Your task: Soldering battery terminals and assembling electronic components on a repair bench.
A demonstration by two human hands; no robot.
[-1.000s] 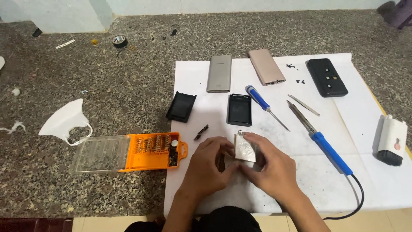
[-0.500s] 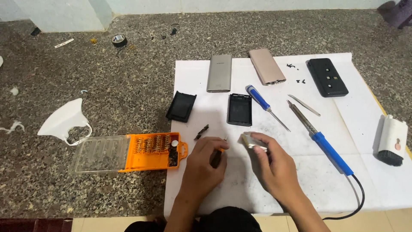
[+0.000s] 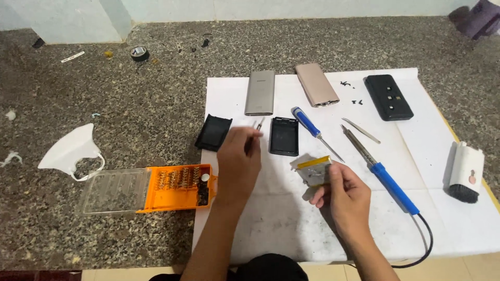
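The small flat silver battery pack with a yellow strip along its top edge (image 3: 312, 170) is in the person's right hand (image 3: 341, 200), lifted a little above the white paper sheet (image 3: 271, 229), near the middle of it; the grip of this hand is closed on the pack's lower edge with thumb and fingers. The left hand (image 3: 237, 164) is raised over the paper, and its grip is pinched on a thin pair of metal tweezers (image 3: 258, 125), the points showing past the fingers. I think the danger here is the sharp points: if they come against the soft pack, they could puncture or short it, and a loose hold at one edge could let it slip. The blue-handled soldering iron (image 3: 383, 174) lies just beside the right hand with its cord running off the edge, so a sleeve or wrist may catch it. The open orange box of screwdriver bits (image 3: 179, 186) stands close to the left forearm and could be pushed. The worktop (image 3: 104, 93) is dark speckled stone, dusty, with small scraps, and a pale wall stands behind it.
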